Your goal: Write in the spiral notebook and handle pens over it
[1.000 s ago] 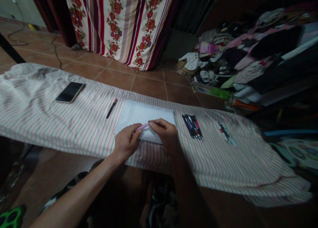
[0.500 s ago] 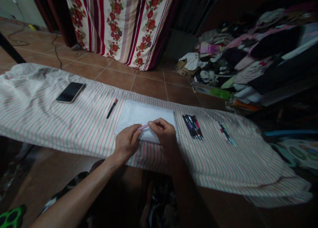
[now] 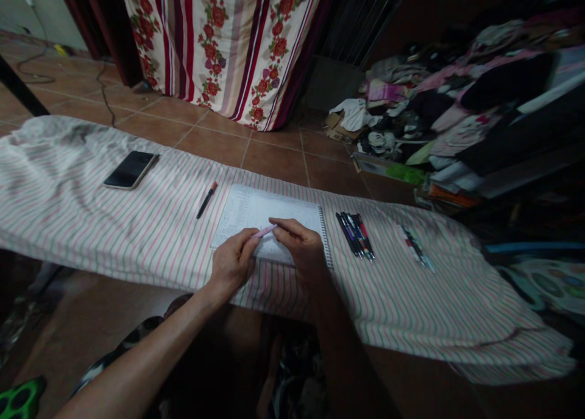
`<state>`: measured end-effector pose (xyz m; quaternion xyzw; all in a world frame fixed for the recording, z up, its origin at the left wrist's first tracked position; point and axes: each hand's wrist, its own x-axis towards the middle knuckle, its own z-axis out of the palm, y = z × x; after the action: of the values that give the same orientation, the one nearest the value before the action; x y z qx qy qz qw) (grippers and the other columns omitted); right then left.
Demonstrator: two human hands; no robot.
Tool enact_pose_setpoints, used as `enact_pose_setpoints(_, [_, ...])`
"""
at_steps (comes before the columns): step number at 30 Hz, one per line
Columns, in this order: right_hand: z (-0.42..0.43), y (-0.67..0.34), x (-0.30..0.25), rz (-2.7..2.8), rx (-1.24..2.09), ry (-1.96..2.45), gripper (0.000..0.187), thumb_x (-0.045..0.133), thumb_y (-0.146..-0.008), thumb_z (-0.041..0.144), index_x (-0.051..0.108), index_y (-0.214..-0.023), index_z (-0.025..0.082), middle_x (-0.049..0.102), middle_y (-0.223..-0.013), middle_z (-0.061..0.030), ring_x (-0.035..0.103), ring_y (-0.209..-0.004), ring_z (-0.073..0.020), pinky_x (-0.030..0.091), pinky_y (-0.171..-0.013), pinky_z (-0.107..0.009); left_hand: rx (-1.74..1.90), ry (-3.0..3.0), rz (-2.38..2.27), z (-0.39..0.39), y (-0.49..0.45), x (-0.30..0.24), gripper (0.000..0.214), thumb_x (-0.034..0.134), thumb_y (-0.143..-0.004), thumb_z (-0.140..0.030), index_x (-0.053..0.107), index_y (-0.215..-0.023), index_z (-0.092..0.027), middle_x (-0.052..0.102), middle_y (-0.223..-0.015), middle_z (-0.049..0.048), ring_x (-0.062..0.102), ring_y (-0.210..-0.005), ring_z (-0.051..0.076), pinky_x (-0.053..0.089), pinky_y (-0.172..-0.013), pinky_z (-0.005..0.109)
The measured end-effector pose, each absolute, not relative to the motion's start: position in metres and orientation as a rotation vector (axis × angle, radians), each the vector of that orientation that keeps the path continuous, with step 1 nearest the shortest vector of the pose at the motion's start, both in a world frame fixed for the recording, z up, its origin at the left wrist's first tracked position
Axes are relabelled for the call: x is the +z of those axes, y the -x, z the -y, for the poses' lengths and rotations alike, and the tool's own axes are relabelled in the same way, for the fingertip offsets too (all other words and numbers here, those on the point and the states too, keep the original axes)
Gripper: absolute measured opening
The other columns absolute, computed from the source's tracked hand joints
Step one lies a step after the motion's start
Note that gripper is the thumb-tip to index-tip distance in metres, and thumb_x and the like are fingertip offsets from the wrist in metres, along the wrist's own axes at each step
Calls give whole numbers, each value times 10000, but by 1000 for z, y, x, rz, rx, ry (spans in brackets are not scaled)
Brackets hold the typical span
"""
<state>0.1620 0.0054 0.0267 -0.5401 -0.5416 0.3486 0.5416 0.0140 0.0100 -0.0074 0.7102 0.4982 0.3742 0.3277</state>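
Note:
My left hand (image 3: 234,256) is closed round one end of a slim pale pink pen (image 3: 265,231), pinching it between thumb and fingers. At the pen's other end is my right hand (image 3: 299,243), its thumb and straightened index finger on either side of the tip. Both hands are over the lower part of a spiral notebook (image 3: 256,203) whose page carries faint writing and drawn lines. The notebook's wire binding runs down its right side. The right hand's lower fingers are partly hidden.
A striped cloth (image 3: 173,236) covers the long table. Left of the notebook lie a dark marker (image 3: 207,201) with an orange end and a phone (image 3: 131,169). To the right are several pens (image 3: 355,235) and a lighter group of pens (image 3: 417,248). Clothes (image 3: 439,96) are heaped beyond.
My right index finger has straightened and stretched leftward past the pen's tip, from a tighter pinch. The left hand and the pen have hardly moved.

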Motion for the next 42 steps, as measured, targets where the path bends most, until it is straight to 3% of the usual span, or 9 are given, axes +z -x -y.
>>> enact_pose_setpoints(9, [-2,-161,29,1202,895,1283,123,662,-668,284,705,-759,213,655,-771,-7,605,-751,-150,462,-699,-263,1091,-2001,-1383,-5,-17,-7,269,398,-887,-305,611,-1012,-199,685,-979,37,616,-922,180,456,-809,281])
enact_pose_setpoints(15, [-2,-159,26,1121,930,1303,155,677,-640,316,678,-728,188,668,-706,-3,597,-684,-145,453,-653,-262,1170,-2175,-1409,-7,-17,-12,274,404,-892,-302,624,-1003,-182,695,-887,41,631,-817,165,473,-742,271])
enact_pose_setpoints(23, [0,-154,29,1129,847,1401,185,655,-654,347,576,-619,183,468,-496,71,392,-471,-78,292,-455,-218,1169,-2315,-1441,-6,-16,-11,314,372,-904,-328,627,-999,-172,682,-812,54,623,-782,176,459,-746,291])
enact_pose_setpoints(31, [-5,-158,30,1130,795,1389,199,651,-657,330,534,-596,181,448,-524,70,397,-492,-78,310,-474,-212,1001,-2140,-1347,-6,-15,-7,337,349,-903,-323,513,-1150,-162,658,-1019,76,598,-925,193,456,-821,335])
enact_pose_setpoints(42, [-4,-160,29,1147,795,1399,198,650,-655,336,538,-593,185,463,-526,62,414,-496,-83,317,-457,-209,1008,-2132,-1271,-8,-18,-10,319,380,-891,-346,534,-1128,-198,651,-1053,55,581,-952,189,435,-837,328])
